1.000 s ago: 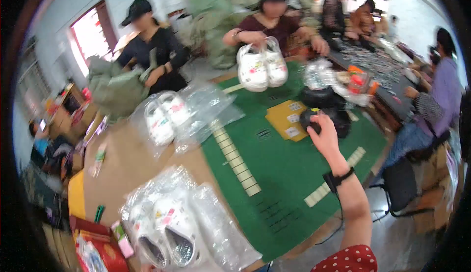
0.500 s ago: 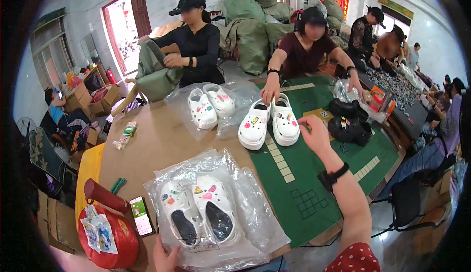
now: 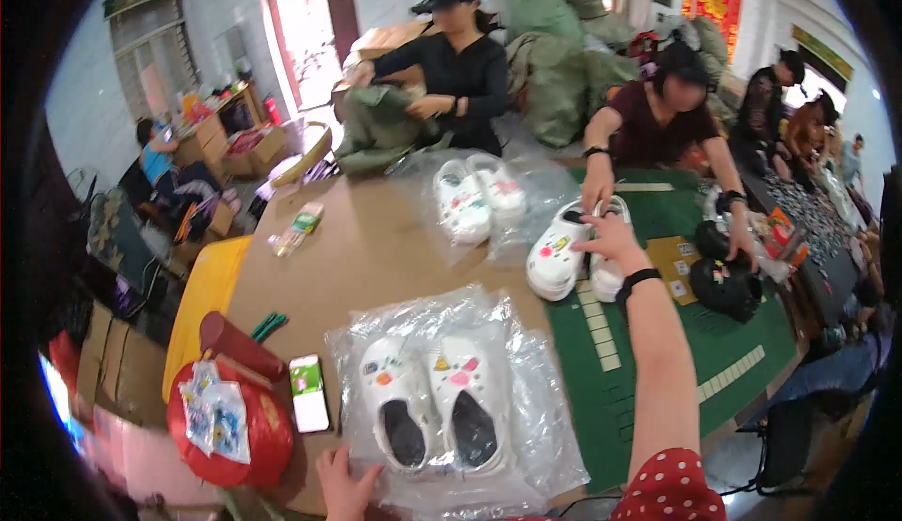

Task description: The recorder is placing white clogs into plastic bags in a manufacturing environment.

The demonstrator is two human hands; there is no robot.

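Note:
A pair of white clogs with colourful charms lies in front of me on a clear plastic bag. By the bag's lower left edge is my left hand, fingers apart, holding nothing. My right hand reaches out over another pair of white clogs on the green mat, its fingers spread at the right clog and partly covering it; whether they touch it I cannot tell. A co-worker's hand is at the same pair, and that person's other hand is at the black clogs.
More white clogs lie on plastic at the far side of the brown table. Left of my bag are a phone, a dark red tumbler, a red round bundle and green scissors. Another co-worker handles a green sack.
My view has turned left, so things sit further right. My right hand has moved onto the far pair of white clogs. The phone's screen has turned mostly white.

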